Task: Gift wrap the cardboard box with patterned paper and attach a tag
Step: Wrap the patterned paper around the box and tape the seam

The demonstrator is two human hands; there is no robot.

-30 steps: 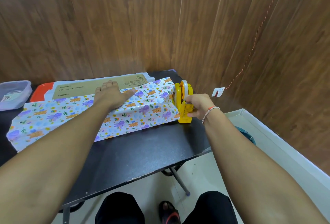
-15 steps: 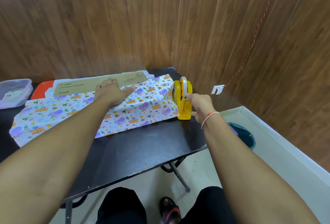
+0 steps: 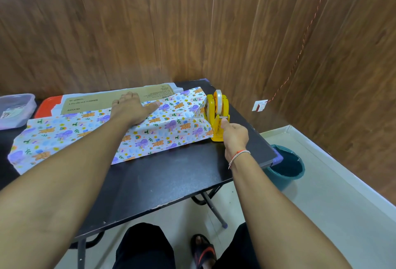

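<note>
1. Two bare forearms reach out from the bottom of the view over a black rectangular folding table [image 3: 162, 178]; below its near edge show dark trousers and a black sandal with an orange strap [image 3: 204, 251].
2. To the right of the table, a dark teal round bin [image 3: 287, 164] stands on the pale floor, partly tucked under the table's right corner.
3. Toward the table's right end, the right hand [image 3: 234, 134], a red and white thread band on its wrist, is loosely curled, its thumb tip touching the front of a yellow plastic tape dispenser [image 3: 217, 116] just below the cutter; I cannot tell whether a tape end is pinched.
4. The dispenser, holding a roll of clear tape, stands just beside the right end of the white glossy wrapping paper printed with purple elephants, orange bears and rainbows [image 3: 64, 135].
5. This paper spreads left across the table and folds up over the long flat brown cardboard box [image 3: 102, 102], whose far strip is uncovered.
6. The left hand [image 3: 131, 107] lies flat, fingers straight, pressing the paper's edge onto the box top, well apart from the right hand.
7. Behind the box's left end lies a red flat tray [image 3: 46, 105], and a clear plastic tub [image 3: 16, 110] sits at the far left.
8. Wood-grain panelled walls [image 3: 128, 32] meet in the corner behind.
</note>
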